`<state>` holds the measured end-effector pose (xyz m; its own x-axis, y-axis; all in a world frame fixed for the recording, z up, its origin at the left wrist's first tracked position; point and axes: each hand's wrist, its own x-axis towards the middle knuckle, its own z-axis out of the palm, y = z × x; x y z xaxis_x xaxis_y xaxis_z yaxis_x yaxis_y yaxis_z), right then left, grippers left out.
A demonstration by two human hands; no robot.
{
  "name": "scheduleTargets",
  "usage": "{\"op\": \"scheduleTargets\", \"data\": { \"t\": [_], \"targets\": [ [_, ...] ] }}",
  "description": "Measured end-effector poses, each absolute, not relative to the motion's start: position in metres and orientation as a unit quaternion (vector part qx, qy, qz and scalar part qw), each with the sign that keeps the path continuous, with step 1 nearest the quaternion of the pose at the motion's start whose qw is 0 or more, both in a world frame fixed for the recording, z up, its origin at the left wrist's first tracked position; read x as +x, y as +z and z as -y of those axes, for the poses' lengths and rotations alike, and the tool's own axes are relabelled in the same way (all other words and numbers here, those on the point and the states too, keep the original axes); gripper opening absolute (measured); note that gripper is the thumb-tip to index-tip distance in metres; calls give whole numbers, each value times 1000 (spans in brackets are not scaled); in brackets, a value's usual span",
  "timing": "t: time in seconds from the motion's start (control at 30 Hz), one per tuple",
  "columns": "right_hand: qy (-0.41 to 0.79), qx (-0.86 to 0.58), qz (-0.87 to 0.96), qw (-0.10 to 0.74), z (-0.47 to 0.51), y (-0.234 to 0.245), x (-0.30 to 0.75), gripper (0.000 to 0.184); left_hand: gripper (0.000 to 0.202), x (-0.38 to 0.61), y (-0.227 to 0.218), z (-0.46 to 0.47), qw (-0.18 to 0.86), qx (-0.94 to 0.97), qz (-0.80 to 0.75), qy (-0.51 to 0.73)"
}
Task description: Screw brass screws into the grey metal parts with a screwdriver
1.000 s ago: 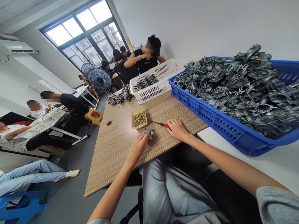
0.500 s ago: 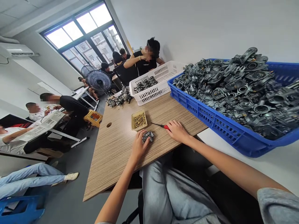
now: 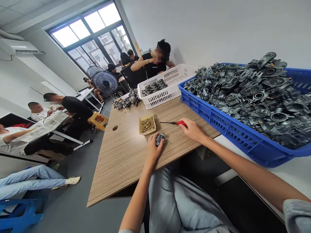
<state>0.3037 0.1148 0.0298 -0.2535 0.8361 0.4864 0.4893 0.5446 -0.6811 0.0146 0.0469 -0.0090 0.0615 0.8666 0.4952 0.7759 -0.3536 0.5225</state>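
My left hand (image 3: pixel 153 149) is closed around a small grey metal carburetor body (image 3: pixel 160 139), close to the table's front edge. A screwdriver (image 3: pixel 181 123) with a red handle and dark shaft is gripped in my right hand (image 3: pixel 193 130). Its tip points left and is apart from the carburetor body, near the right side of a beige tray (image 3: pixel 140 130). Small brass-coloured pieces (image 3: pixel 148 124), too small to name, lie in that tray, just beyond my left hand.
A blue crate (image 3: pixel 206 115) heaped with carburetors (image 3: pixel 243 87) stands at right. Behind the tray are a white basket (image 3: pixel 155 104) holding dark metal parts and a pile of carburetors (image 3: pixel 127 100). A person (image 3: pixel 155 63) sits beyond. The wood-grain table (image 3: pixel 116 161) ends at left.
My right hand and the screwdriver have shifted a little right and away from me. My left hand has moved slightly right with the carburetor body, which is turned a bit. The view has shifted slightly.
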Motion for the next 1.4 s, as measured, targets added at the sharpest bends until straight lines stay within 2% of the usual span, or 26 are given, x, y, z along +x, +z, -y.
{"op": "scheduleTargets", "data": {
  "t": [0.13, 0.4, 0.7, 0.9, 1.4],
  "targets": [
    [189, -379, 772, 473, -109, 70, 313, 23, 38, 15, -7, -44, 82, 732, -557, 385],
    [206, -330, 817, 426, -79, 117, 329, 27, 40, 17, -5, -37, 86, 727, -563, 383],
    [211, -310, 847, 378, -70, 118, 329, 27, 43, 15, -4, -37, 87, 725, -572, 373],
    [223, -294, 861, 351, -68, 116, 329, 37, 42, 17, -1, -35, 84, 728, -570, 372],
    [198, -258, 878, 352, -59, 124, 323, 47, 41, 17, 0, -35, 79, 732, -570, 364]
  ]
}}
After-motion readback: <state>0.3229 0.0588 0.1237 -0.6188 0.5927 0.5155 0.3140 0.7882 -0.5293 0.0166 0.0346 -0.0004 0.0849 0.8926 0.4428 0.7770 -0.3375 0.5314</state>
